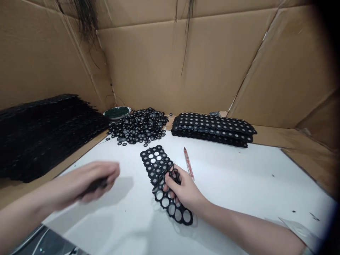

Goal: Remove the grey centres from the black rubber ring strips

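Several brown cardboard walls (225, 53) close in the far side and the left. Within them spreads a white bench (239, 177). Along the left edge sits a tall pile of black sheets (47, 134), dark and ragged at its right side. At the far right lies a lower stack of holed black sheets (212, 128), layered one over another. Left of that, at the far middle, is a loose heap of small black rings (140, 124).

The black holed strip (156, 179) is in the middle of the bench, slanting from far left to near right. Its far part is filled with small rings, four of its holes showing bright white; its near part has wide open holes. The right hand (183, 187) has its grip closed on the strip, pinching dark loops between thumb and fingers. The left hand (98, 180) is off to the left, well apart from the strip, fingers curled; it is blurred, so whether its grip holds the dark shape beneath the fingers I cannot tell.

Dark strands (86, 17) hang at the far left. A shallow dish (130, 110) with dark green contents stands behind the heap. Just right of the strip lies a pointed red-patterned stick (188, 164).
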`<act>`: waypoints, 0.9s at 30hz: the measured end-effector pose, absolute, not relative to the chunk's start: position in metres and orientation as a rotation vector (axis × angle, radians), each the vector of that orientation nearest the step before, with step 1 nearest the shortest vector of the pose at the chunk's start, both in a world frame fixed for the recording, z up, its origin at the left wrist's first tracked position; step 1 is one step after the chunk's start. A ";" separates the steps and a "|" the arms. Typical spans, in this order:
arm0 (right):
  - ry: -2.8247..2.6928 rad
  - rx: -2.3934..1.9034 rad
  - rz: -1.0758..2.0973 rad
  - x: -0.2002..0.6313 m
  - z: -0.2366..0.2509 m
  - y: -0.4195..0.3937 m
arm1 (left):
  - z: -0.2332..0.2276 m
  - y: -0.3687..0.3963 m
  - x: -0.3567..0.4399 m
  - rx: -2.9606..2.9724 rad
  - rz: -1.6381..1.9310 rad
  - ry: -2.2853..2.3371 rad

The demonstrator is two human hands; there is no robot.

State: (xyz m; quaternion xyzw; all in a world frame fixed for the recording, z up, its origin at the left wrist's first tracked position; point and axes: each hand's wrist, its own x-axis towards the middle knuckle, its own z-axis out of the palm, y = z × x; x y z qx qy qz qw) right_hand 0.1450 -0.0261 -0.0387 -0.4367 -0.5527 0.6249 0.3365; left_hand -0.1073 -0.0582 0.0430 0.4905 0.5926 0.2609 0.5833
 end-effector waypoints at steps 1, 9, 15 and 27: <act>-1.440 -1.133 1.631 0.145 -0.039 -0.026 | 0.049 -0.031 -0.097 1.132 0.629 1.345; -1.447 -1.088 1.638 0.146 -0.039 -0.027 | 0.065 0.140 -0.061 1.006 0.879 0.999; -1.446 -1.122 1.675 0.146 -0.035 -0.024 | 0.057 0.190 -0.081 0.961 0.996 0.919; -1.449 -1.160 1.707 0.146 -0.037 -0.021 | 0.025 0.209 -0.116 0.829 1.059 0.936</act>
